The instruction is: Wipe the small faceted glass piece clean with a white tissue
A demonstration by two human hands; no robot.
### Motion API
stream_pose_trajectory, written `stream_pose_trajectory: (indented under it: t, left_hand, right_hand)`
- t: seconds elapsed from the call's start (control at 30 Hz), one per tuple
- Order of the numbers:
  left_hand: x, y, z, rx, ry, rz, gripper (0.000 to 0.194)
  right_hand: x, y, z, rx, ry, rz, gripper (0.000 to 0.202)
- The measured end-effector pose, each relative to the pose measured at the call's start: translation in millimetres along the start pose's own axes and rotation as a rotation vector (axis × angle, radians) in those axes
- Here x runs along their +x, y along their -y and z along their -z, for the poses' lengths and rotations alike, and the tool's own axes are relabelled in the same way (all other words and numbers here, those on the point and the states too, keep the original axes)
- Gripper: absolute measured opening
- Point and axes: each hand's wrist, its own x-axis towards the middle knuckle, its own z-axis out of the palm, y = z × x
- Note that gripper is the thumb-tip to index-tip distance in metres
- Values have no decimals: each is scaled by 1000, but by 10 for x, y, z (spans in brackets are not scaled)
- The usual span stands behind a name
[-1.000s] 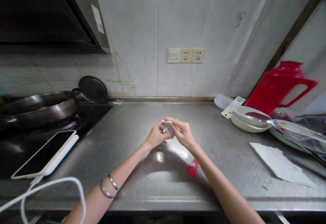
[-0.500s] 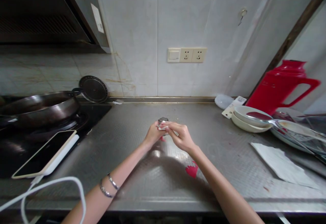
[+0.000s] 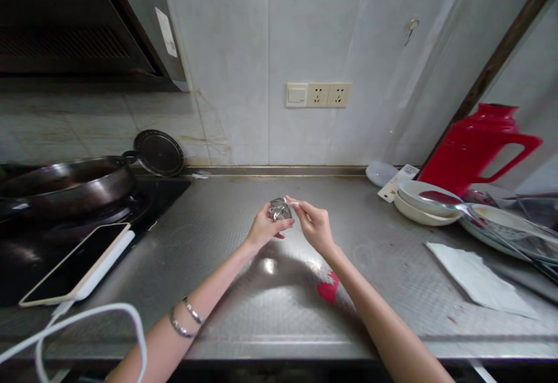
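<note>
My left hand (image 3: 261, 226) is closed around a small, shiny, silvery-grey object (image 3: 281, 209) with a creased or faceted surface; its exact kind I cannot make out. Thumb and fingers grip it from the left and below. Just to its right, my right hand (image 3: 314, 225) pinches a small white scrap (image 3: 293, 201) that looks like tissue or paper, held at the object's upper edge. Whether the scrap touches the object is hard to tell. Below the right forearm a red torn piece (image 3: 328, 287) lies on the metal counter (image 3: 244, 325).
To the left, a pan (image 3: 78, 188) stands on the black stove, with a phone (image 3: 74, 264) and white cable (image 3: 87, 313) in front. On the right are stacked bowls (image 3: 425, 217), a red thermos jug (image 3: 477, 145) and a folded white paper towel (image 3: 479, 278).
My right hand has drawn slightly right, off the silvery object, with the white scrap in its fingers. More of the object now shows in my left hand.
</note>
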Motion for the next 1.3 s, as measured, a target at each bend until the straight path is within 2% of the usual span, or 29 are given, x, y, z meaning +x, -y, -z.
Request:
stream_pose_trajectory:
  t: [0.17,0.23,0.47,0.6,0.73,0.9,1.03,1.2,1.3]
  left_hand:
    - [42,-41,53,-41,-60,49,61]
    - [60,-32,65,-23,-71,47,61]
    - [50,9,32,55,-40,49,62]
    - [27,-19,19,60,15,61,63]
    - [43,-30,49,53,11,70,61]
    - [100,61,84,126,-30,50,60]
    - [85,162,38,285,-46,11,62]
    - [47,196,-13,402,-21,4,55]
    - [73,189,19,366,-32,-25,46]
  right_hand:
    - [-44,-25,-12,-46,54,199,27]
    - [-34,-20,12,-60,62,236,26]
    - [20,10,63,-107,-123,145,22]
    - [9,-23,17,-77,-51,203,22]
    - [1,3,17,-85,13,195,22]
    - [17,54,45,-121,-70,159,18]
    - [16,35,39,-121,-139,187,18]
    - [-11,-42,-2,-188,38,349,23]
    - [-18,-37,-23,-186,95,353,24]
